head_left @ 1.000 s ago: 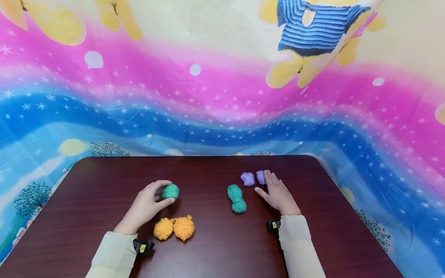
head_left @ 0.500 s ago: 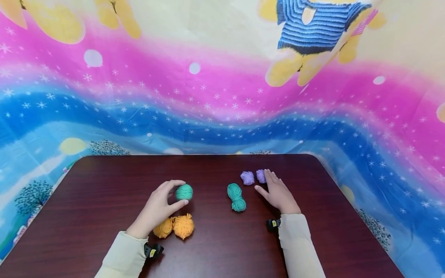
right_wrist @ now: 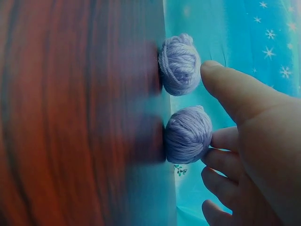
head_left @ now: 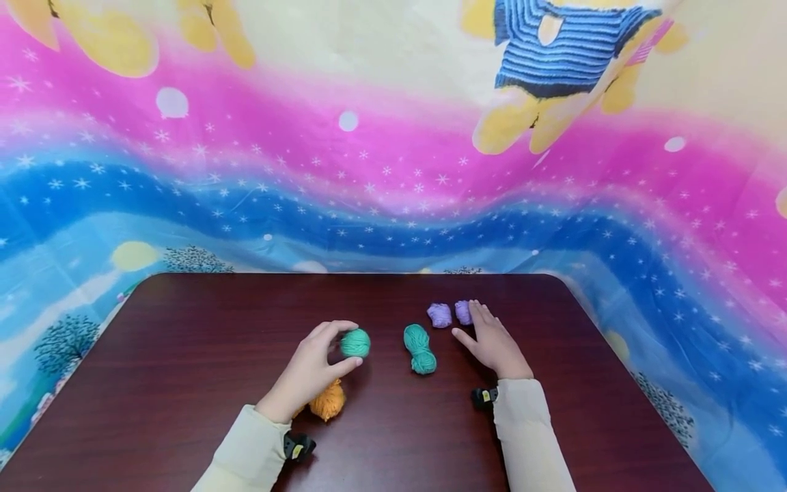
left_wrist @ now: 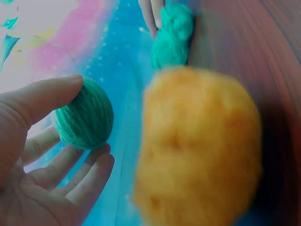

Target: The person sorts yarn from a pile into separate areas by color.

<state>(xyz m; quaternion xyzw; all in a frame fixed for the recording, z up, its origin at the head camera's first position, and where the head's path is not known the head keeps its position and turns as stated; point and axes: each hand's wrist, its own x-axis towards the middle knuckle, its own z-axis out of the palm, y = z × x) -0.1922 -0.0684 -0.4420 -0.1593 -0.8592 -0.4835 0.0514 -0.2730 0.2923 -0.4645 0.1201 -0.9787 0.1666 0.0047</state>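
Observation:
My left hand (head_left: 310,369) pinches a green yarn ball (head_left: 356,343) between thumb and fingers, above the left middle of the table. In the left wrist view the thumb presses one side of this ball (left_wrist: 87,115), with the fingers behind and below it. Below the left hand lies an orange yarn ball (head_left: 328,401); a second orange one is mostly hidden by the wrist. My right hand (head_left: 494,345) rests with extended fingers beside two purple yarn balls, its fingertips right at the nearer one (head_left: 463,312). The other purple ball (head_left: 439,315) sits just left of it.
Two more green yarn balls (head_left: 420,350) lie end to end on the dark brown table (head_left: 393,437), left of the right hand. Behind the table's far edge hangs a printed cloth (head_left: 295,171) in pink, blue and cream.
My left hand has carried the green yarn ball rightward, toward the green pair, and its wrist now covers most of one orange ball. The right hand has stayed in place.

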